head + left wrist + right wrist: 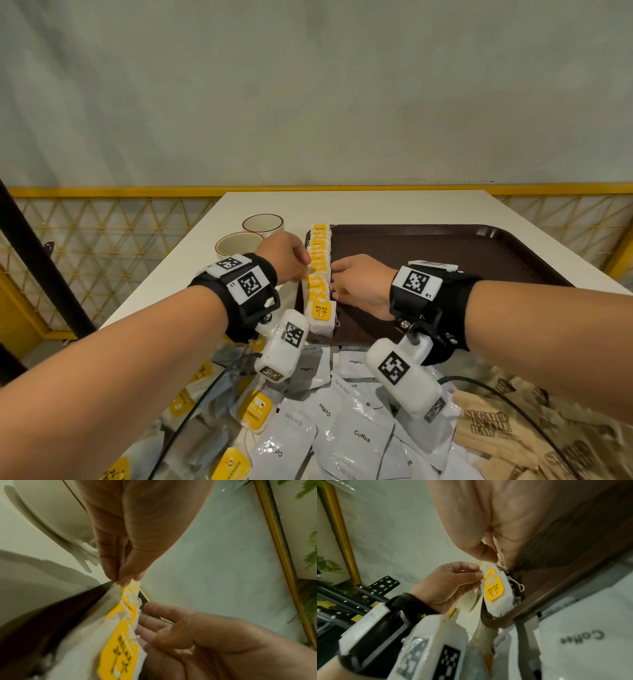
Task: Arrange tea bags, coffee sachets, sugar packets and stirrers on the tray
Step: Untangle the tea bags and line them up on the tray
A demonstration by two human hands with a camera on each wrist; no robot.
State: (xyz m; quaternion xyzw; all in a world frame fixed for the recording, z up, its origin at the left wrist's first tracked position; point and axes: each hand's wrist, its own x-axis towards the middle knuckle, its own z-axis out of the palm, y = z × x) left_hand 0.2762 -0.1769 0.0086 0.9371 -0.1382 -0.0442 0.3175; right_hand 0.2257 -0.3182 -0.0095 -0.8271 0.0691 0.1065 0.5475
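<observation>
A row of tea bags [320, 274] stands on edge along the left rim of the brown tray [445, 253], which sits on the desk [376, 205]. The left hand [284, 255] has its fingertips pressed together, pinching the top of a bag or its tag partway down the row; the wrist views do not show which. The right hand [363, 286] lies against the row's inner side with its fingers nearly straight, bracing the bags and gripping nothing.

These bags look very light and soft: thin paper pouches with a yellow card tag [494, 590] and a loose string [519, 586]. They probably slump or fan out unless propped by their neighbours, so squeezing the row from both sides seems the safest way to square it. A single bag is best taken by the pouch's top edge, not by the tag, since the string could pull free or snag the next bag.

Near the person, off the tray, lie loose coffee sachets [359, 435], flat and glossy, likely slippery and easiest to lift by an edge. Brown sugar packets [486, 425] lie to the right, more tea bags to the left. Two cups [239, 245] stand left of the tray. I see no stirrers.
</observation>
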